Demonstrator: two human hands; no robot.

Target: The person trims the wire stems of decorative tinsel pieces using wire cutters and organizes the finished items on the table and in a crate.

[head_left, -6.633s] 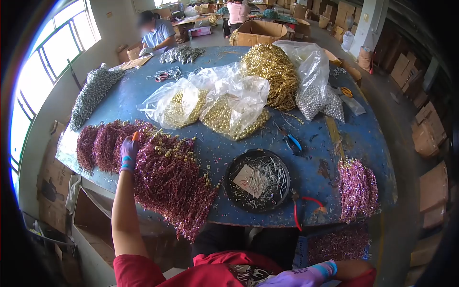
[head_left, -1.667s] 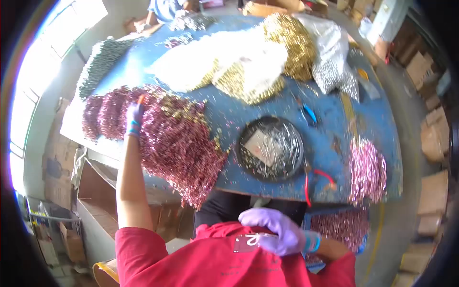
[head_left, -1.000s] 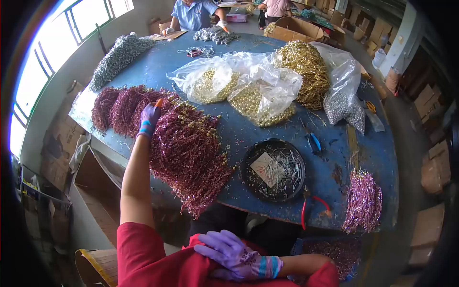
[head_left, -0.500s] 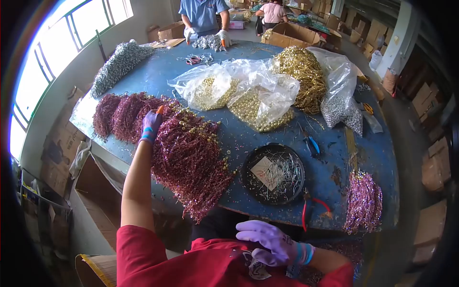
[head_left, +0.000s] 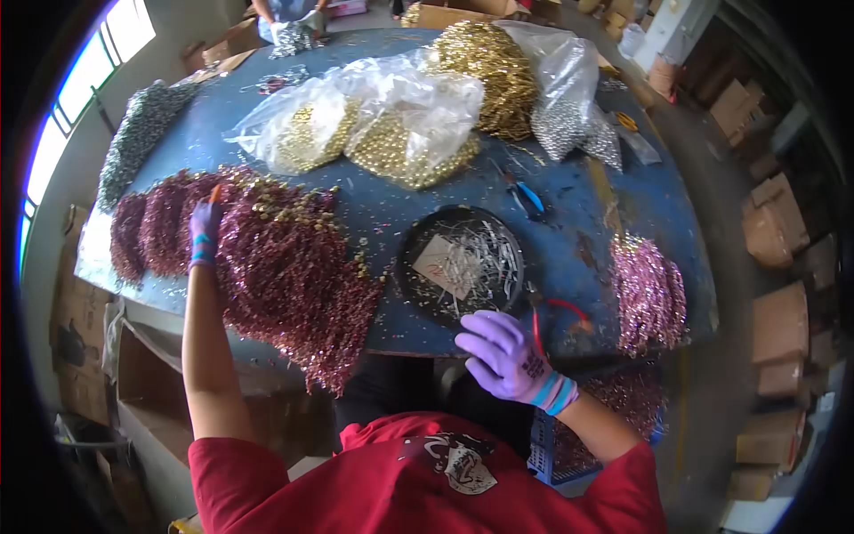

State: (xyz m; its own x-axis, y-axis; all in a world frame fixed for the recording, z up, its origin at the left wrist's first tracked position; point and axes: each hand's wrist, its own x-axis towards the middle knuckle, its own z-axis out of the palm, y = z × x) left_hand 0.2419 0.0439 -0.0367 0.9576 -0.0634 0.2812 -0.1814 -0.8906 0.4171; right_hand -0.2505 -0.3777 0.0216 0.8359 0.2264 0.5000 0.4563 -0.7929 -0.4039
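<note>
Gloved in purple with an orange fingertip showing, my left hand rests at the upper part of a big pile of dark pink tinsel strands. Its fingers are partly hidden, so what they hold is unclear. My right hand, in a purple glove, hovers near the table's front edge with fingers spread and nothing in it. Just beyond it lies a round black tray with wire pieces and a card. Red-handled pliers lie beside the tray, right of my right hand. A lighter pink tinsel bundle hangs over the right edge.
Clear bags of gold beads, a gold tinsel heap, a bag of silver beads and blue-handled pliers occupy the blue table. Silver tinsel lies at left. A person's gloved hands are at the far edge.
The view has shifted, so the table sits further left and higher. My right hand has risen from in front of the shirt towards the tray. My left hand stays on the pink pile.
</note>
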